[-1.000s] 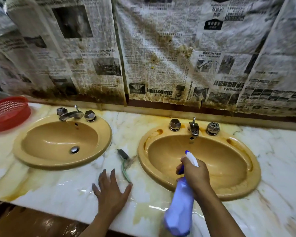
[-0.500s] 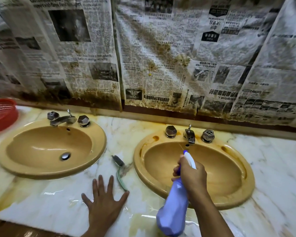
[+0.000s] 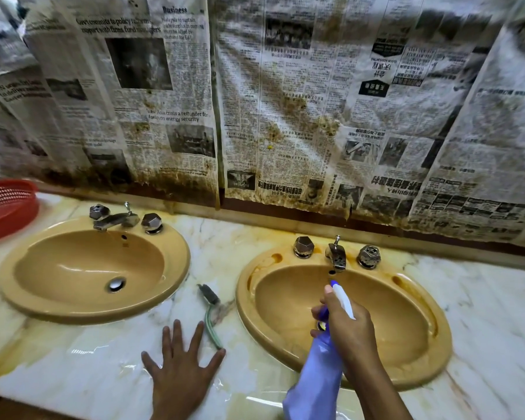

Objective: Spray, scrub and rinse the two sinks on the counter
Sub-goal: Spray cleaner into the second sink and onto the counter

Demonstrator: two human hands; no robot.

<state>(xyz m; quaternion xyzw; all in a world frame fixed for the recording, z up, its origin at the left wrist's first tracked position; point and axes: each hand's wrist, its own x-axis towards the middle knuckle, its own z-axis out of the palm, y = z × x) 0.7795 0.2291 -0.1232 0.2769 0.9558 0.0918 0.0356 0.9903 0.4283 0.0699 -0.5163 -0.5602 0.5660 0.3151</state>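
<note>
The right hand (image 3: 350, 327) grips a blue spray bottle (image 3: 315, 380), nozzle aimed into the stained right sink (image 3: 406, 374) below its faucet (image 3: 335, 255). The left hand (image 3: 181, 369) lies flat, fingers spread, on the marble counter (image 3: 73, 356), its thumb touching a green toothbrush (image 3: 212, 316) lying between this and the left sink (image 3: 176, 259).

One wide-angle camera, worn on the head, looked forward and down from close above the counter (image 3: 219, 253). It faced the newspaper (image 3: 285, 101) filling the upper half of the frame. The left sink (image 3: 82, 268) sat lower left and the right sink (image 3: 406, 322) lower right. The left hand (image 3: 179, 368) and right hand (image 3: 346, 322) showed nearest, at the bottom edge.
</note>
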